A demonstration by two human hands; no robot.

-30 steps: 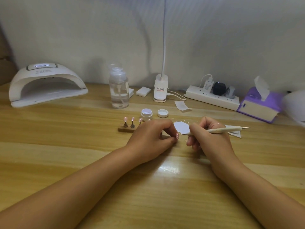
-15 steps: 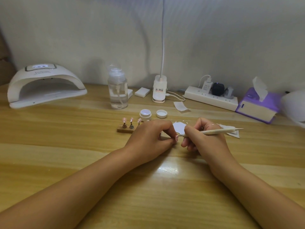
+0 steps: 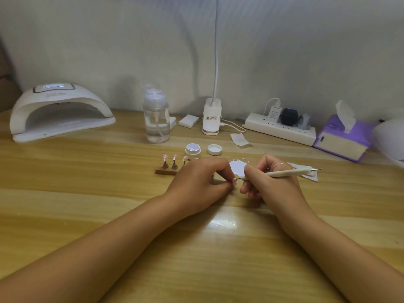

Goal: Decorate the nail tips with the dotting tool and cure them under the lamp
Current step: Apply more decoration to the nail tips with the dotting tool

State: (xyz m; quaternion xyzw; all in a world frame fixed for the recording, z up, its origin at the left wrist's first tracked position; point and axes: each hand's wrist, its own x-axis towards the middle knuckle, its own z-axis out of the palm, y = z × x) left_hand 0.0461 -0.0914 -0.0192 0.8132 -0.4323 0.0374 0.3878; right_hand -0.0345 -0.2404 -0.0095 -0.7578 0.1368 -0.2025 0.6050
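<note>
One pale, striped wooden table fills most of what we see. At its far left corner stands the white arched curing lamp, its opening facing us and a small display lit on top.

Near the middle of the table the left hand rests on the wood with its fingers curled, pinching a small pink nail tip between thumb and forefinger. Just beside it the right hand grips the slim cream dotting tool like a pen.

The tool's long axis runs nearly level, left to right. Its working end points left at the pinched nail tip, and its other metal end sticks out to the right past the knuckles. We cannot tell whether the point touches the nail tip, because it is too small to see.

Behind the left hand a little brown wooden stand holds more pink tips upright on pegs. The hand hides the stand's right end, so we cannot count them all.
</note>
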